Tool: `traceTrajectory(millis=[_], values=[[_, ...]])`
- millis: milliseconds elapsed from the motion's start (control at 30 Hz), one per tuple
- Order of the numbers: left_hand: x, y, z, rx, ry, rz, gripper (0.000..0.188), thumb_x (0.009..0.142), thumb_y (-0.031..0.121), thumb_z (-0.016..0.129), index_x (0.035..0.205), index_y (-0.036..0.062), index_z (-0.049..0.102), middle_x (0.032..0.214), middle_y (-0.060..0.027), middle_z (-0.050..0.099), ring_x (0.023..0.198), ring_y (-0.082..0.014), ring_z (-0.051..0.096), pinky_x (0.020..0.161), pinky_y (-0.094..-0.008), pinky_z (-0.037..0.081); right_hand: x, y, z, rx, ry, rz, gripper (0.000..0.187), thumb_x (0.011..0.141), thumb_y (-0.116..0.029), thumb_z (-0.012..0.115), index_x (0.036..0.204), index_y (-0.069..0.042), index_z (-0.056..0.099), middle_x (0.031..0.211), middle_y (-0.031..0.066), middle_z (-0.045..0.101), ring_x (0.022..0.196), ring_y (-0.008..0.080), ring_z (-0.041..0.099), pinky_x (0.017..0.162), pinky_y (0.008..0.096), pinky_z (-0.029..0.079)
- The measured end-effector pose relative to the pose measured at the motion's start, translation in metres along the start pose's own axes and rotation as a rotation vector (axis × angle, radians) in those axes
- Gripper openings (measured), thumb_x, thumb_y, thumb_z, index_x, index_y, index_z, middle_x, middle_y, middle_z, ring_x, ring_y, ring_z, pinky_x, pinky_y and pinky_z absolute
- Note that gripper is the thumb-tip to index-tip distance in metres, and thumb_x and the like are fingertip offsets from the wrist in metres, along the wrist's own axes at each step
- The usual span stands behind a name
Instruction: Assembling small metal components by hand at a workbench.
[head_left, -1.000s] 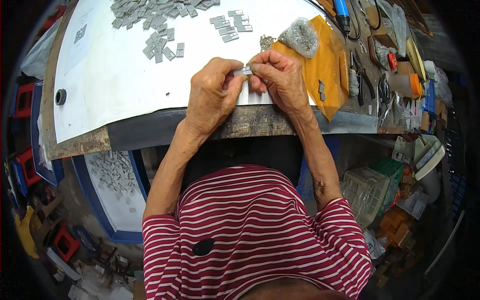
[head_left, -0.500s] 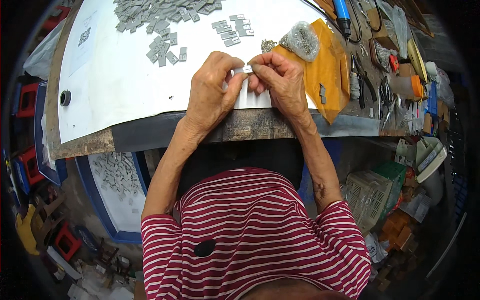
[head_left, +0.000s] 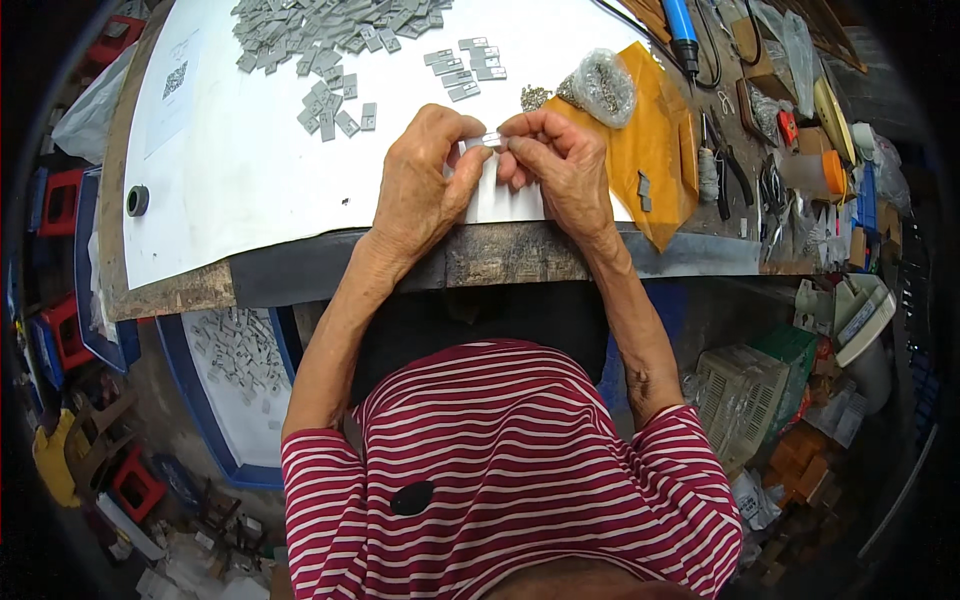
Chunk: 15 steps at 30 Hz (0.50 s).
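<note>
Above the table's near edge, my left hand [head_left: 428,178] and my right hand [head_left: 565,168] meet with fingertips pinched on one small grey rectangular piece [head_left: 487,140]. The left thumb and forefinger hold its left end. At its right end are the right thumb and forefinger, covering part of it; whether they also hold a tinier part cannot be seen. Just beyond my hands, a group of similar grey pieces [head_left: 464,84] lies in loose rows. A large heap of them [head_left: 320,35] spreads at the far left. Beside my right hand are small metallic parts [head_left: 535,97].
A clear plastic bag [head_left: 608,90] of metallic parts rests on a yellow envelope [head_left: 660,130], which also bears grey pieces [head_left: 644,190]. Pliers [head_left: 738,172] and a blue-handled tool [head_left: 683,30] lie right. A black ring [head_left: 137,200] sits left. Below stands a blue tray [head_left: 240,470] of pieces.
The view has shifted very slightly. Both hands stay at the same place with the grey piece between them, and the fingers have barely moved.
</note>
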<state>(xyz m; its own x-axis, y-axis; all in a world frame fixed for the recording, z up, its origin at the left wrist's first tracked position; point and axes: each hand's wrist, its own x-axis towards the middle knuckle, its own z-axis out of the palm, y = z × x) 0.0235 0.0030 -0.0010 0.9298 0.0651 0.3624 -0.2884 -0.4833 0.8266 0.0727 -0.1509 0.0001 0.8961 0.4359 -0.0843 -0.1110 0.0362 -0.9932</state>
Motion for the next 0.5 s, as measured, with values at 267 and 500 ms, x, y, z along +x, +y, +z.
traceTrajectory(millis=[267, 500], values=[[0.011, -0.026, 0.002, 0.185, 0.060, 0.006, 0.013, 0.070, 0.006, 0.066, 0.081, 0.0006, 0.063, 0.082, -0.0112, 0.055, 0.077, -0.0270, 0.053, 0.068, -0.0362, 0.043, -0.003, -0.002, -0.001, -0.026, 0.111, -0.051, 0.012, 0.081, -0.001, 0.053, 0.089, 0.008, 0.057, 0.066, 0.0078, 0.060, 0.053, 0.0062, 0.053, 0.049, 0.0172, 0.043], [0.015, -0.032, 0.009, 0.362, 0.093, 0.019, 0.013, 0.070, 0.010, 0.066, 0.083, 0.0046, 0.064, 0.080, -0.0078, 0.054, 0.078, -0.0240, 0.049, 0.072, -0.0358, 0.037, -0.006, -0.002, -0.003, -0.197, 0.105, -0.045, 0.011, 0.080, -0.002, 0.054, 0.087, 0.006, 0.057, 0.064, 0.0060, 0.057, 0.054, 0.0071, 0.053, 0.049, 0.0198, 0.041]])
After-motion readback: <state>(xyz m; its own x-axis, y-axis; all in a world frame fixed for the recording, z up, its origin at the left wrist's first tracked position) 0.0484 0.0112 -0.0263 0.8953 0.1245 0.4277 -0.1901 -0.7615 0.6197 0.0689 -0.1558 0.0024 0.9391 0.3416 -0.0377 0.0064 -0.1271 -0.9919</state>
